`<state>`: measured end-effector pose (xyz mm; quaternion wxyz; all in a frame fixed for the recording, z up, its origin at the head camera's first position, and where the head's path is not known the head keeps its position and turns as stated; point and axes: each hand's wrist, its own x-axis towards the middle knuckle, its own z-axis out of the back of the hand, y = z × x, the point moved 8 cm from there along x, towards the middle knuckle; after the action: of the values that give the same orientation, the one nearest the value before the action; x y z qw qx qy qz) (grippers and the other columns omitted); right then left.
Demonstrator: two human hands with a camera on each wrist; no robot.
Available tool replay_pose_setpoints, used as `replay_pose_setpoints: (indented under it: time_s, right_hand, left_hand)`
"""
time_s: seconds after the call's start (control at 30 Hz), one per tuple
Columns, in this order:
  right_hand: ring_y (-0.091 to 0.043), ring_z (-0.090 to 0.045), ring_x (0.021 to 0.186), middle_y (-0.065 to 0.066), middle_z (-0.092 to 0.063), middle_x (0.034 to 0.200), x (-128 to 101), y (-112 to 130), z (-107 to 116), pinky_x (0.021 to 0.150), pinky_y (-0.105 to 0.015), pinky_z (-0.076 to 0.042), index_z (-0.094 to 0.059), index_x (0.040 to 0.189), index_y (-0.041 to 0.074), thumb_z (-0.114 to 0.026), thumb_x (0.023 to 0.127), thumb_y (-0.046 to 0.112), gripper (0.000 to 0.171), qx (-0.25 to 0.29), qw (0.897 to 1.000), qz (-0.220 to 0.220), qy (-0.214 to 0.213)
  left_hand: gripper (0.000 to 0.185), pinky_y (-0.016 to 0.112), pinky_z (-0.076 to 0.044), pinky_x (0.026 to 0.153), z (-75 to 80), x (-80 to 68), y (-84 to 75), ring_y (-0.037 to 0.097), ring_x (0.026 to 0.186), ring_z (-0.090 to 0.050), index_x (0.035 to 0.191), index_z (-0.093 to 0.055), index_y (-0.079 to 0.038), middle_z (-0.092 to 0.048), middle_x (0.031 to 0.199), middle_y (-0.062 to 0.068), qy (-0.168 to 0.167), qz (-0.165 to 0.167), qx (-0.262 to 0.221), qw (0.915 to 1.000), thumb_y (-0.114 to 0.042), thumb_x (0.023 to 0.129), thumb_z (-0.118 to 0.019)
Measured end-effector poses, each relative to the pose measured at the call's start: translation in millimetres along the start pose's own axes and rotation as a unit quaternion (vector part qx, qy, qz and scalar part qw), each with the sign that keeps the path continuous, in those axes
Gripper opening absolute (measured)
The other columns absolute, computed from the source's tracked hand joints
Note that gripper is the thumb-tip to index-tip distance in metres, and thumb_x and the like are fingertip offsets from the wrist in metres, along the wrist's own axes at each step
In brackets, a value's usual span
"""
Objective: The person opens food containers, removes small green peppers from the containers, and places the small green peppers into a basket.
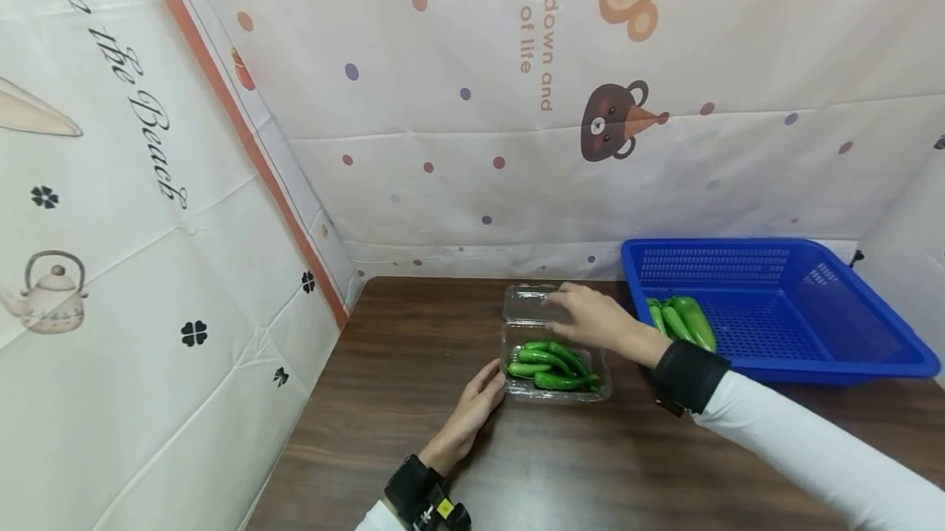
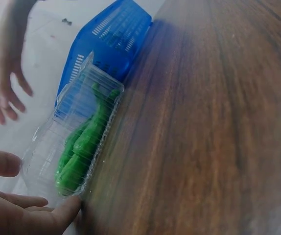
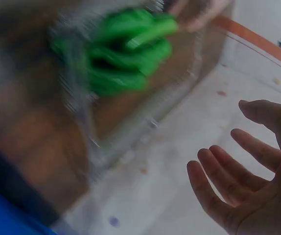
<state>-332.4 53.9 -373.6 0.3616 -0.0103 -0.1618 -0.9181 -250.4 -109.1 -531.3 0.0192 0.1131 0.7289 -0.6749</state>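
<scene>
From a distance I record the right hand (image 1: 596, 318), fingers spread, at two o'clock over the clear container (image 1: 557, 395) of green peppers (image 1: 545, 358), the left hand (image 1: 471, 409), fingers extended, touching its eight-o'clock side.

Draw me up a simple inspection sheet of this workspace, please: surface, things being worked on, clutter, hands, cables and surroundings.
Surface: brown wood-grain table.
Job's things: clear plastic box, lid open, with green peppers inside; more peppers in the blue basket.
Clutter: nothing seen.
Left hand: touches the box's left side.
Right hand: above the box, fingers apart, holding nothing.
Cables: nothing seen.
Surroundings: pale printed sheets behind and at the left; a black band on the right wrist.
</scene>
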Motion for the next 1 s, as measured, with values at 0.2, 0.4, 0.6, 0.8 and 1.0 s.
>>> replay_pose_setpoints:
  time_s: [0.2,0.4,0.6,0.8,1.0]
  right_hand:
    - [-0.031,-0.071,0.095,-0.019,-0.066,0.122,-1.2,-2.2,-42.4,0.073,-0.039,-0.062,-0.069,0.127,0.002,-0.077,0.093,0.017,0.038,0.040,0.999,0.009,0.026]
    - [-0.030,-0.070,0.101,-0.019,-0.064,0.125,-3.5,5.2,-71.7,0.081,-0.043,-0.063,-0.067,0.128,0.000,-0.079,0.090,0.016,0.043,0.037,0.999,0.033,0.015]
    - [-0.034,-0.067,0.111,-0.019,-0.063,0.127,-2.7,-0.3,-81.8,0.085,-0.049,-0.062,-0.066,0.130,0.001,-0.079,0.089,0.014,0.045,0.013,1.000,0.008,0.001]
    - [-0.033,-0.064,0.113,-0.015,-0.067,0.122,0.1,-3.9,-86.9,0.077,-0.048,-0.063,-0.071,0.123,0.006,-0.078,0.090,0.016,0.036,0.000,1.000,0.001,0.013]
    - [-0.025,-0.064,0.100,-0.007,-0.067,0.108,1.5,-2.4,-91.1,0.065,-0.038,-0.060,-0.073,0.123,0.008,-0.078,0.089,0.014,0.035,0.001,1.000,0.006,0.018]
  left_hand:
    - [0.061,0.052,-0.030,0.127,0.5,0.9,-2.4,0.042,0.153,-0.027,0.161,-0.024,0.000,-0.019,0.167,0.030,0.002,0.006,0.003,1.0000,-0.028,0.111,-0.044]
    - [0.061,0.051,-0.030,0.128,0.6,2.8,-4.0,0.041,0.153,-0.028,0.161,-0.024,0.000,-0.019,0.167,0.029,0.003,0.010,-0.004,0.9999,-0.029,0.111,-0.045]
    - [0.061,0.051,-0.030,0.128,0.2,3.0,-5.5,0.041,0.153,-0.029,0.161,-0.024,0.001,-0.020,0.166,0.029,0.004,0.014,-0.012,0.9998,-0.028,0.111,-0.044]
    - [0.061,0.052,-0.030,0.128,0.6,2.7,-5.9,0.041,0.153,-0.029,0.161,-0.023,0.001,-0.021,0.166,0.029,0.006,0.020,-0.017,0.9996,-0.027,0.112,-0.043]
    - [0.063,0.051,-0.030,0.128,1.6,3.4,-6.3,0.041,0.154,-0.028,0.161,-0.022,0.001,-0.020,0.167,0.029,0.007,0.024,-0.016,0.9996,-0.029,0.111,-0.044]
